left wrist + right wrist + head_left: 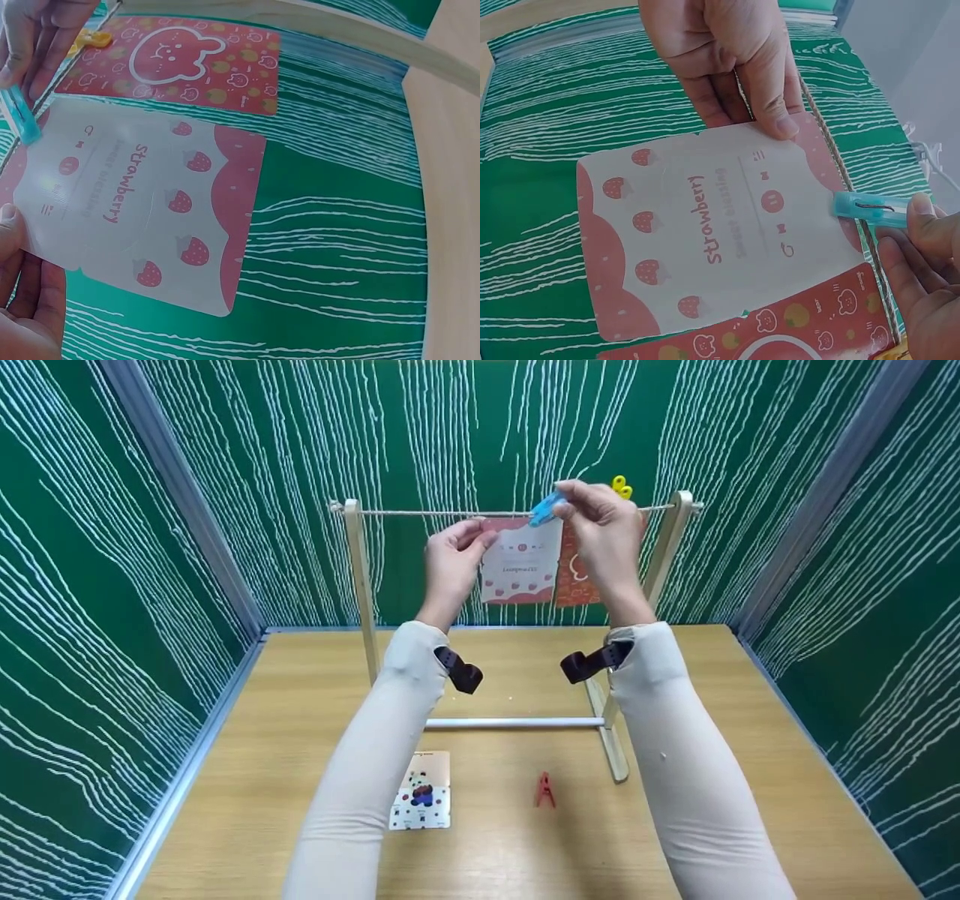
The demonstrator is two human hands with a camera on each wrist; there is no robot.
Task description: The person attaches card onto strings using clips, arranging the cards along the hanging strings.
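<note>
My left hand [454,562] pinches a pink-and-white strawberry card [517,574] near its upper left corner, against a rope [420,513]. With thumb and fingers, my right hand [609,532] grips a light blue clothespin [543,511]. In the right wrist view the tip of this clothespin [851,205] lies across the rope and the card's top edge. Just right of that card hangs a red patterned card [172,64] with a white-outlined bunny. A yellow clothespin [96,37] sits at its top on the rope.
Two wooden posts [360,577] hold the rope above the table [495,847], with a pale bar [517,722] low between them. A card with a panda figure [431,795] lies at left, partly behind my left sleeve. A red clothespin [545,791] lies near the middle.
</note>
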